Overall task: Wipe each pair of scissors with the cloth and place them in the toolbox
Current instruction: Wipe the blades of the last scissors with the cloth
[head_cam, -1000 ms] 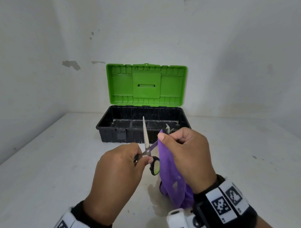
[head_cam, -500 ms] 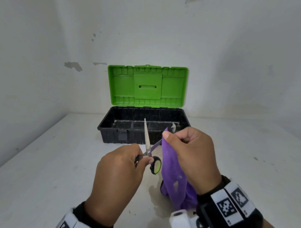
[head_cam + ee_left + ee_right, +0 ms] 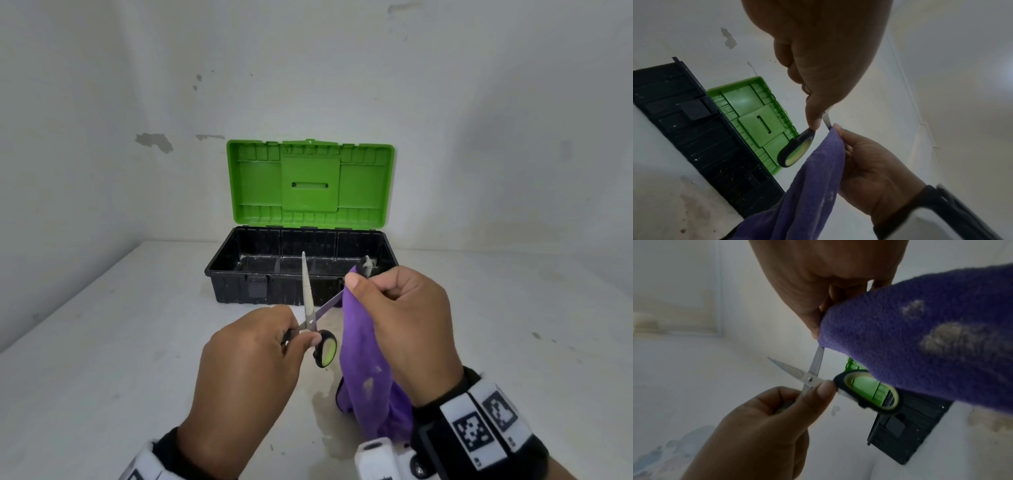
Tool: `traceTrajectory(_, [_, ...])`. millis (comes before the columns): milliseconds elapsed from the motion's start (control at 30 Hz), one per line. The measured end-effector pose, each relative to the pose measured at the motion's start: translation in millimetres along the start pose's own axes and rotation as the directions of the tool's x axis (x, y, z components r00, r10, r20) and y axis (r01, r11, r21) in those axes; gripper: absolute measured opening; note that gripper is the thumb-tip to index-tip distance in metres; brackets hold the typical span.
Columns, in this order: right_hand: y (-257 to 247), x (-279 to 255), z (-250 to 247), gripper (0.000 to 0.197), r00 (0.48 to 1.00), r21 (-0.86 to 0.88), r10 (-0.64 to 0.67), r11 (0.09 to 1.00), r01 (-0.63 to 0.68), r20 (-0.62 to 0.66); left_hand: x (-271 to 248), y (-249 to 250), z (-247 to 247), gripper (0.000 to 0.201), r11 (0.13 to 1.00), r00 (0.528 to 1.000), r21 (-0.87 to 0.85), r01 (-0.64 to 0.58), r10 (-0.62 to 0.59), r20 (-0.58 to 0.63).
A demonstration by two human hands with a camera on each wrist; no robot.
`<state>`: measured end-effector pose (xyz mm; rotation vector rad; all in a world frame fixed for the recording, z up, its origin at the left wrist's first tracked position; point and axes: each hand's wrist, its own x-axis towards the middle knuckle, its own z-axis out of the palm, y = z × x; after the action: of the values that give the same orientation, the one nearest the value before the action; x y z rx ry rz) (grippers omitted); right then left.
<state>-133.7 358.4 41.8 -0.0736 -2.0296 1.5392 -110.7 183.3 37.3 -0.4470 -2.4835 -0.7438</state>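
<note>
My left hand grips the scissors by one black-and-green handle, blades spread apart above the table. One blade points straight up; the other slants right into the purple cloth. My right hand pinches that cloth around the slanted blade near its tip, and the rest of the cloth hangs down to the table. The free handle loop shows in the right wrist view under the cloth. Behind the hands stands the toolbox, black tub with its green lid upright. The left wrist view shows the cloth and the handle loop.
The white table runs to a wall at the back and another wall at the left. A damp stain marks the table under the cloth. The toolbox tub looks bare inside apart from dust.
My right hand with the cloth has slid up along the slanted blade toward its tip. The left hand and scissors stay almost in place.
</note>
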Motion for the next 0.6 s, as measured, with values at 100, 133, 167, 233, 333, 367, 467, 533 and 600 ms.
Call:
traceTrajectory(100, [-2.2,-3.1,0.4,0.026,0.999,-0.002,-0.015,1.0,0.015,0.033,-0.7,-0.2,-2.0,0.033,1.0,1.0,-0.001,-0.014,0.014,0.013])
traceTrajectory(133, [-0.1,1.4,-1.6,0.027,1.0,0.002,-0.006,1.0,0.006,0.019,-0.6,-0.4,-1.8,0.035,1.0,1.0,-0.004,-0.012,0.012,0.023])
traceTrajectory(167, [2.0,7.2,-4.9,0.027,1.0,0.015,0.008,1.0,-0.007,-0.003,-1.3,-0.8,-1.5,0.036,1.0,1.0,-0.017,0.004,-0.003,0.028])
traceTrajectory(233, [5.2,19.2,-13.5,0.028,0.999,0.068,0.029,0.997,-0.026,-0.044,-3.1,-2.7,0.9,0.036,0.991,0.996,-0.104,0.085,-0.084,0.011])
traceTrajectory(333, [6.4,28.7,-28.3,0.025,0.999,0.134,0.026,0.991,-0.02,-0.039,-0.8,-6.2,0.9,0.038,0.899,0.961,-0.34,0.277,-0.255,0.109])
traceTrajectory(367, [5.4,28.8,-32.4,0.023,1.0,0.146,0.011,0.989,-0.008,-0.016,0.7,-7.9,0.3,0.039,0.857,0.949,-0.407,0.315,-0.279,0.147])
traceTrajectory(467, [0.8,21.1,-35.9,0.015,0.991,0.195,-0.086,0.979,0.064,0.104,7.2,-6.5,-5.3,0.036,0.683,0.905,-0.595,0.425,-0.315,0.286])
traceTrajectory(533, [-1.6,13.2,-31.8,0.012,0.971,0.235,-0.146,0.967,0.101,0.187,11.0,-5.0,-7.7,0.032,0.57,0.869,-0.657,0.493,-0.301,0.392])
traceTrajectory(600, [-2.1,8.1,-26.6,0.011,0.951,0.266,-0.18,0.958,0.111,0.251,13.2,-4.1,-8.1,0.031,0.513,0.843,-0.671,0.535,-0.28,0.459])
